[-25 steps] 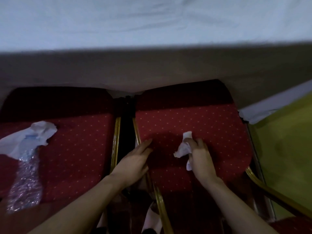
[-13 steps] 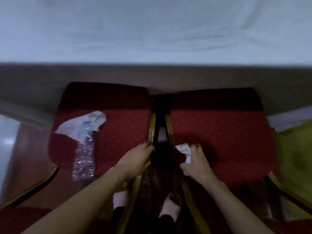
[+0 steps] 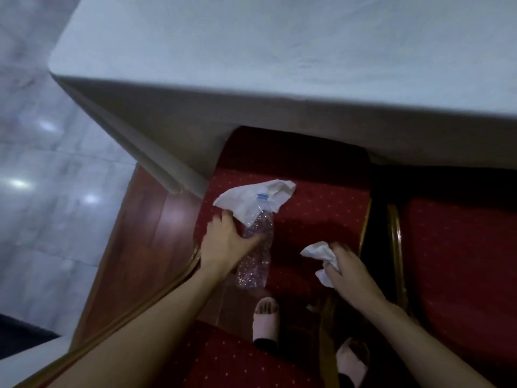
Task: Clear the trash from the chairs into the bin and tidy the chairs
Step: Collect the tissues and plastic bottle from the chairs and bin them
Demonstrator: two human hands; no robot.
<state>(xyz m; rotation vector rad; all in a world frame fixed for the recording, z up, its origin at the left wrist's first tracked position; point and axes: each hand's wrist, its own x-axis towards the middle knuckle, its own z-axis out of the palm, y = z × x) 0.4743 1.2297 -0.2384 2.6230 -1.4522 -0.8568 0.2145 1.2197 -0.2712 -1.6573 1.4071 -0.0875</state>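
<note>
A crushed clear plastic bottle (image 3: 256, 253) lies on the left red chair seat (image 3: 316, 219), its blue cap under a white paper napkin (image 3: 251, 200). My left hand (image 3: 223, 242) rests on the bottle's middle, fingers curling around it and touching the napkin's lower edge. My right hand (image 3: 347, 270) hovers over the same seat's right side, shut on a crumpled white tissue (image 3: 321, 254). A second red chair seat (image 3: 461, 261) stands to the right, with nothing on its visible part. No bin is in view.
A table with a white cloth (image 3: 279, 79) overhangs the fronts of both seats. Gold chair frames (image 3: 394, 247) run between the seats. My feet in pale slippers (image 3: 265, 320) stand between chairs. Pale marble floor (image 3: 42, 191) lies at the left.
The view has swung left. My left hand moved from the gap between the chairs onto the bottle and napkin. My right hand followed over the left seat, still holding the tissue.
</note>
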